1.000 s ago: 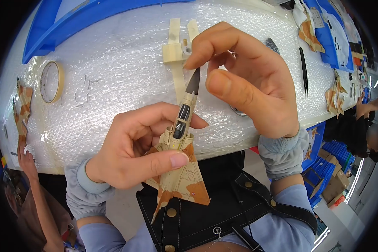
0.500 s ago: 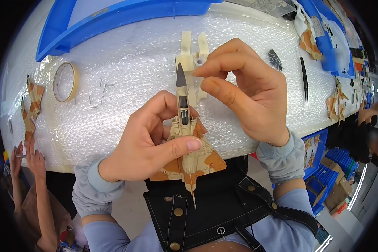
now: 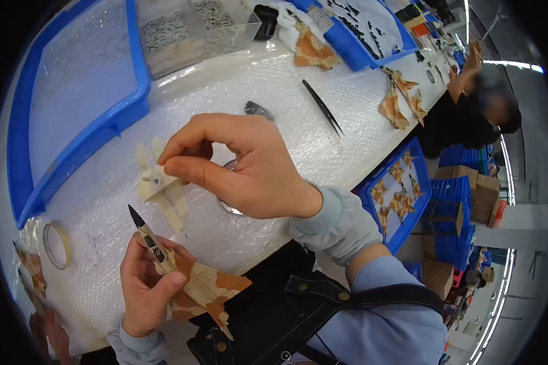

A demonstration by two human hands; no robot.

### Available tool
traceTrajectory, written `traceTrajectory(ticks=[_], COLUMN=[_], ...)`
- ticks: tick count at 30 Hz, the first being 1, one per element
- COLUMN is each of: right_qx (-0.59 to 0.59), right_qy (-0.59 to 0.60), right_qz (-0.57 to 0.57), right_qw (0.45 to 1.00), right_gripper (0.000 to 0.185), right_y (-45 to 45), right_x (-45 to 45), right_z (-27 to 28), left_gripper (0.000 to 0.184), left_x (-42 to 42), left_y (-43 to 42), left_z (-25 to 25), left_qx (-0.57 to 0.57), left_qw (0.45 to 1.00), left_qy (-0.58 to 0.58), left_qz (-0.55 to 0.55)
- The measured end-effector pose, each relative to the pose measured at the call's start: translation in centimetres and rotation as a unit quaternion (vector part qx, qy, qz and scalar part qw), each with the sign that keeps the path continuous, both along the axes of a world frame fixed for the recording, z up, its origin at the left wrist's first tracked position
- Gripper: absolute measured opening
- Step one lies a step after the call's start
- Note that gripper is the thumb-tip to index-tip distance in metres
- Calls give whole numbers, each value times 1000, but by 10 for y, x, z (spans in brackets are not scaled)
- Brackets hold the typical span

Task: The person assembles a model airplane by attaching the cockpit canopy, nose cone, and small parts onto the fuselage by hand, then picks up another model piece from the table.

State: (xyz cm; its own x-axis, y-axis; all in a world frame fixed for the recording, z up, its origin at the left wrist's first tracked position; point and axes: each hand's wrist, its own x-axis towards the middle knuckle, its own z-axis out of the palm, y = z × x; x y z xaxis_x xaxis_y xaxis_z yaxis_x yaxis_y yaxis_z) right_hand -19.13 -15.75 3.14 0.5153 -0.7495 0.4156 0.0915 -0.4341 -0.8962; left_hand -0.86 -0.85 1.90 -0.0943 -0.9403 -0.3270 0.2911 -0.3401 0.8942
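Observation:
My left hand [image 3: 145, 289] holds a tan and orange model jet [image 3: 204, 283] by its fuselage, thumb on top, with the dark nose pointing up and left. My right hand [image 3: 237, 167] is raised over the bubble-wrapped table, its thumb and forefinger pinched together; anything between the fingertips is too small to make out. Just left of those fingertips lies a cream-coloured taped piece [image 3: 158, 184] with a small round hole. A round metallic rim [image 3: 228, 205] shows partly beneath my right hand.
Around the bubble wrap [image 3: 103, 182] are a blue tray [image 3: 141, 91], a clear parts box [image 3: 170, 36], black tweezers [image 3: 323, 107], a tape roll [image 3: 56, 246] and a dark part [image 3: 259, 110]. Right stands a blue bin of jets [image 3: 421, 182]. A co-worker's hand [image 3: 56, 334] shows lower left.
The view has swung to the right. My left hand and the jet now sit lower left, the jet tilted and farther from my right hand. My right thumb and forefinger have come together.

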Motion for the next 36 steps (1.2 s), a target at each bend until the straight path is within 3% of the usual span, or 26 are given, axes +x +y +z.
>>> traceTrajectory(ticks=[3,5,7,10,13,22,25,28,30,36], right_qx=[-76,-143,-210,-245,-151,-151,-204,-218,-138,-182], right_qy=[35,101,210,333,373,289,283,214,165,108], right_qz=[-176,-304,-437,-524,-491,-491,-503,-480,-454,-317], right_qw=[981,937,849,745,773,808,791,823,865,924], right_gripper=[8,14,25,27,27,24,20,16,8,5], right_y=[-27,-57,-88,-121,-135,-150,-131,-97,-65,1], right_x=[-33,-71,-110,-155,-169,-176,-171,-166,-161,-163], right_z=[4,0,-7,-28,-40,-58,-42,-21,-7,9], left_gripper=[43,43,43,45,46,47,47,44,43,49], left_x=[0,0,0,0,1,1,1,3,3,0], left_y=[0,0,0,0,-1,-2,-2,-3,-3,-6], left_z=[-2,-2,-2,-2,-5,-10,-10,-11,-10,-8], left_qx=[-9,-13,-15,-16,-17,-24,-31,-36,-34,-17], left_qw=[1000,1000,1000,1000,999,999,999,999,999,999], left_qy=[-13,-19,-23,-20,-26,-28,-26,-16,-11,-30], left_qz=[4,5,6,9,10,9,6,3,4,10])
